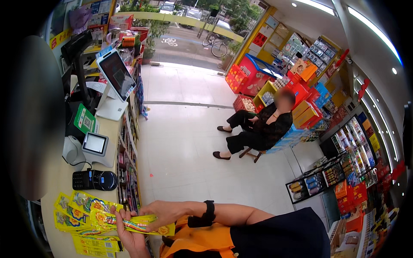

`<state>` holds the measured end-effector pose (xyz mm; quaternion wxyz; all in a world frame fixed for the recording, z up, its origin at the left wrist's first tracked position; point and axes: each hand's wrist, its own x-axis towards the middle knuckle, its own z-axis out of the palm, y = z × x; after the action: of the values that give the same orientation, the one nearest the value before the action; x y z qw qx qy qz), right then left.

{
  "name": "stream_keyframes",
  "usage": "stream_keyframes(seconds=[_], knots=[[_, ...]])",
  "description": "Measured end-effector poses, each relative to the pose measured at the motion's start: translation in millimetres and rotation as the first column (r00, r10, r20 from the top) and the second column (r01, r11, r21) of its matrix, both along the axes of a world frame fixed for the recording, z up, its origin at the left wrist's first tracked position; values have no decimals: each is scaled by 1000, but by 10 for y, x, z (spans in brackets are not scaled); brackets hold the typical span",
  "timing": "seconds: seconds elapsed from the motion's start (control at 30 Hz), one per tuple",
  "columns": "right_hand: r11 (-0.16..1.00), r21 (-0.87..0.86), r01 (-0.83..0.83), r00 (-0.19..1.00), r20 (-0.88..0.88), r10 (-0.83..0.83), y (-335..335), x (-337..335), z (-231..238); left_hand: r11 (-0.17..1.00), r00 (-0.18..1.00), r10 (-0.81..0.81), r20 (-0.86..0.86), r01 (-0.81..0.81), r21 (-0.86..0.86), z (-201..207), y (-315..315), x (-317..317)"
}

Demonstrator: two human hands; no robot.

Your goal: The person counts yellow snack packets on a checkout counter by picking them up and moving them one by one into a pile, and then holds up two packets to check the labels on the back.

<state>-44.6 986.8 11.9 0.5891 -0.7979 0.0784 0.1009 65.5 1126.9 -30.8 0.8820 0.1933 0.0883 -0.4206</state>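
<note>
Long, thin yellow snack packets (105, 220) with coloured print are held in both hands over the counter's near edge. My left hand (132, 239) wraps its fingers round the middle of this small stack. From the right, my right hand (162, 212) grips near the other end, its fingertips partly hidden behind the hand. A dark band (208, 214) circles the right wrist. Beside and under the held stack, more yellow packets (64, 220) lie spread in overlapping piles on the counter (49, 241).
Along the counter stand a black card terminal (94, 180), a small payment device (95, 143), a green code sign (85, 119) and a tablet screen (116, 74). Shelves (127, 167) line its front. A seated person (262, 122) is across the tiled floor, beside stacked boxes (306, 114).
</note>
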Motion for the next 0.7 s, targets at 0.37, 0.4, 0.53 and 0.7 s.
stream_keyframes(seconds=[0.37,0.4,0.53,0.7], knots=[[983,185,1,997,-79,14,-12,18,269,999,997,-37,66,38,-8,66,-18,22],[987,160,-12,998,-56,21,-7,39,265,999,997,-39,66,39,2,67,-1,23],[998,39,-59,996,64,56,3,67,137,990,1000,10,-11,-9,142,53,69,40],[994,-92,-65,971,225,85,98,161,-92,975,993,112,-47,-100,197,19,275,90]])
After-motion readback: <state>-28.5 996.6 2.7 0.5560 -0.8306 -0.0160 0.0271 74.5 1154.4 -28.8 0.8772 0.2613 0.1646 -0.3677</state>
